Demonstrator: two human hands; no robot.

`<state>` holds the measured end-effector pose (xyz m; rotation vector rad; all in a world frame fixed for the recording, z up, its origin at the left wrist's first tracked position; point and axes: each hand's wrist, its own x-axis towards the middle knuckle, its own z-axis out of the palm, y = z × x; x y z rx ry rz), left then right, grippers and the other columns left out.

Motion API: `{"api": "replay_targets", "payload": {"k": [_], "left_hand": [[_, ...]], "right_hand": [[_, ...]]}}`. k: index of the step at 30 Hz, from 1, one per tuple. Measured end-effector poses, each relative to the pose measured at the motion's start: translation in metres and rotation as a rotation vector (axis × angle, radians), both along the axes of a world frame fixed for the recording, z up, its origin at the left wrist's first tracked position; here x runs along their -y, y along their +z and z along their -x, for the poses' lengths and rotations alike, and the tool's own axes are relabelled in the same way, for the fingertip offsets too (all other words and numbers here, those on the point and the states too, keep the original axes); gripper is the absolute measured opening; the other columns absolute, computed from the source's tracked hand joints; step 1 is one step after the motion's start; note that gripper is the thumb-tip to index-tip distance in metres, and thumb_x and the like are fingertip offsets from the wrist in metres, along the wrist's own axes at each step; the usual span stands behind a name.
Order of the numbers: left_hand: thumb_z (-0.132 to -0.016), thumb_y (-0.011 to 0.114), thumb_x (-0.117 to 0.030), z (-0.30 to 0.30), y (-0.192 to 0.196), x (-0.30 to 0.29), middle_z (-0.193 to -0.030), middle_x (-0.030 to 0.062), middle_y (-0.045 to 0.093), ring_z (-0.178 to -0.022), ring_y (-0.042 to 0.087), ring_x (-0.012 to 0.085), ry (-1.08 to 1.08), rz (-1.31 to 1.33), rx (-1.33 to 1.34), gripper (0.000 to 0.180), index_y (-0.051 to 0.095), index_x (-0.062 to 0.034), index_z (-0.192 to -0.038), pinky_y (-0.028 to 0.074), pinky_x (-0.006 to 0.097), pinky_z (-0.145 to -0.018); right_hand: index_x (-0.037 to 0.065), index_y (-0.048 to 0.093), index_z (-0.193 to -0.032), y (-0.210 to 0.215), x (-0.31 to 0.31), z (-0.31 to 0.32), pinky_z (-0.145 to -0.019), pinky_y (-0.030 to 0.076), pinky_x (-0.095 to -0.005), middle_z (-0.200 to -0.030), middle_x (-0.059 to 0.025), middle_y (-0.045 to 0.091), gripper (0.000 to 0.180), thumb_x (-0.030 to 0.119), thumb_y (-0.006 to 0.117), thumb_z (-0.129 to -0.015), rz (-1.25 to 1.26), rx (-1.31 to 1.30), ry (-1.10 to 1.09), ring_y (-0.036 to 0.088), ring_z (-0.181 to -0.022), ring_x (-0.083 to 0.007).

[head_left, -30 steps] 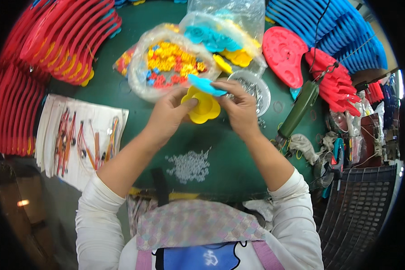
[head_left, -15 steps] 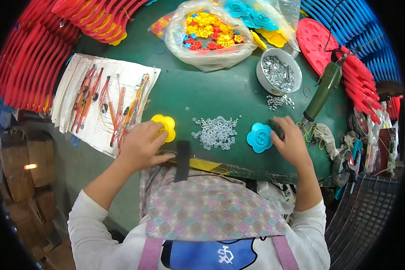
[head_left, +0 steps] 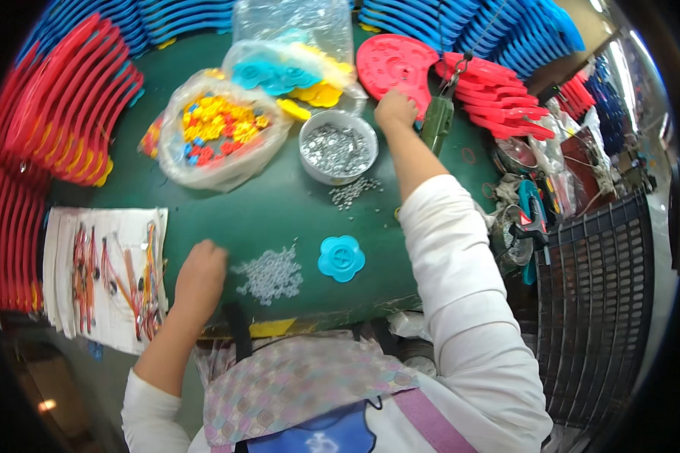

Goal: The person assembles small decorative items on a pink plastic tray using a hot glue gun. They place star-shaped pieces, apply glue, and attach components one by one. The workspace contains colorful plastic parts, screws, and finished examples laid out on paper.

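1. The right hand (head_left: 397, 111) was at the red panel (head_left: 389, 63).
2. The left hand (head_left: 202, 275) (slightly blurred) was near clear pieces (head_left: 270, 275).
3. A blue flower (head_left: 341, 258) lay beside those.
4. A bowl (head_left: 319, 173) held metal bits (head_left: 338, 149).

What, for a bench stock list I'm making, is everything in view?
Flower-shaped plastic piece: one, blue, front of green table.
Small plastic pieces: many, translucent, left of it.
Round bowl of metal bits: one, white, centre.
Bag of tiny plastic shapes: one, clear, left of bowl.
Bag of plastic flowers: one, clear, behind bowl.
Flat plastic panel: one, red, right of flowers.
Stacked plastic panels: many, red and blue, table edges.
Cylindrical handheld tool: one, green, right of bowl.
Papers under wires: one stack, white, left.
Slatted plastic crate: one, black, lower right.
Left hand: one, bare, left of pieces.
Right hand: one, bare, over flat panel.
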<state>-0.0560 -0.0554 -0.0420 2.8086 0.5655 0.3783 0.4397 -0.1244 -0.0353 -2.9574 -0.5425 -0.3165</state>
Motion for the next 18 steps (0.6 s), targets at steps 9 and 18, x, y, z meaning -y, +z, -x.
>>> {"api": "replay_targets", "payload": {"k": [9, 18], "left_hand": [[-0.088, 0.070, -0.002, -0.004, 0.012, -0.008, -0.091, 0.0152, 0.064, -0.081, 0.067, 0.0301, 0.108, 0.311, 0.100, 0.011, 0.060, 0.0009, -0.091, 0.053, 0.040, -0.071], [-0.090, 0.066, 0.002, -0.023, 0.070, 0.030, -0.087, 0.0035, 0.062, -0.065, 0.058, 0.0102, 0.143, 1.424, 0.649, 0.039, 0.060, 0.0017, -0.129, 0.047, 0.023, -0.060]], "right_hand": [[0.008, 0.062, -0.100, 0.030, 0.030, 0.018, -0.077, 0.054, -0.0483, -0.098, -0.0123, 0.064, 0.017, 0.016, 0.071, -0.087, -0.405, 0.620, 0.353, 0.064, -0.097, -0.0356], [0.009, 0.060, -0.088, 0.116, 0.076, 0.242, -0.061, 0.050, -0.0370, -0.083, -0.0075, 0.055, 0.018, 0.009, 0.074, -0.076, -0.579, 0.657, 1.020, 0.059, -0.074, -0.0267]]}}
